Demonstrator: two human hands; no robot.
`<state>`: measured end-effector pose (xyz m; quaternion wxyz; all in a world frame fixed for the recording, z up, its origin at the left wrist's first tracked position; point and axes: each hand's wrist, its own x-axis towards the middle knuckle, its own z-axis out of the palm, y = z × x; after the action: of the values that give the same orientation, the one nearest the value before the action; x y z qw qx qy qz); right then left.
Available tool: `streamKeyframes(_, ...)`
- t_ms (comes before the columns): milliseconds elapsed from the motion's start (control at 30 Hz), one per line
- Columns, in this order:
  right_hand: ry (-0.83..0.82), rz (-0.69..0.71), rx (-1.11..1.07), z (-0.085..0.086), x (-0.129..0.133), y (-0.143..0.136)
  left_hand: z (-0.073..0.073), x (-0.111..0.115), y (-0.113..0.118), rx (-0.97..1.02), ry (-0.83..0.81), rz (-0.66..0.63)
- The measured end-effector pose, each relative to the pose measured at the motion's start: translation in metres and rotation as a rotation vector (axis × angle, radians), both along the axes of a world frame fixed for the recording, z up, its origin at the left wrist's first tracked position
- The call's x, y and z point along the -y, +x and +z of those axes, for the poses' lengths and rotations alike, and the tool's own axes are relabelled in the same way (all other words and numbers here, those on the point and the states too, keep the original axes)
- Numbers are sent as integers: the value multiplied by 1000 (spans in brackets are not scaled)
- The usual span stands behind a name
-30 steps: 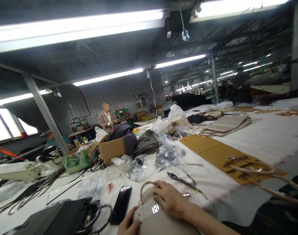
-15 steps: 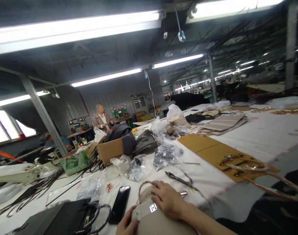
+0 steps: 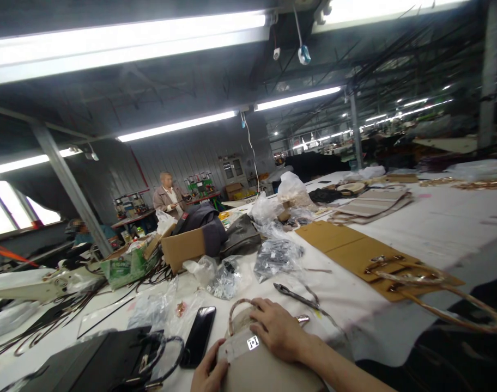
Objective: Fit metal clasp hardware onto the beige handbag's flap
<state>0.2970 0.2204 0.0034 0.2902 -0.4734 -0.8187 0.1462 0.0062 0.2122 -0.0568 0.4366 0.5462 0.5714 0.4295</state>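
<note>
A beige handbag lies in front of me at the lower middle, with a braided rope handle standing up from its far end and a small white logo patch on its surface. My left hand grips the bag's left edge, thumb and fingers closed on it. Across the top right of the bag rests my right hand, its fingers curled over the bag beside the handle's base. Just left of the bag lies a black phone. Beyond my right hand is a dark pointed hand tool.
A black bag lies at lower left. Tan panels with rope handles stretch to the right. Plastic bags of parts, a cardboard box and a green box stand farther back. A person stands beyond the table.
The view has shifted very slightly. Both hands stay on the beige handbag, in nearly the same place.
</note>
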Motion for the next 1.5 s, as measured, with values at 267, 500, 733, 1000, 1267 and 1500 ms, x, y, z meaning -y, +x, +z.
streamKeyframes(267,-7,20,-16,-1,0,1,1,2,2,3,15,9)
streamKeyframes(500,-8,7,-12,1,1,0,1,2,0,-16,9,-5)
streamKeyframes(733,-7,5,-1,-1,0,0,-3,2,3,-27,20,36)
streamKeyframes(1000,-6,3,-7,-1,0,-1,-9,-2,0,-23,18,33)
streamKeyframes(1267,-10,5,-10,-3,0,-1,7,7,7,-56,18,43)
streamKeyframes(1500,-18,5,-11,-1,0,-1,10,9,9,-61,14,37)
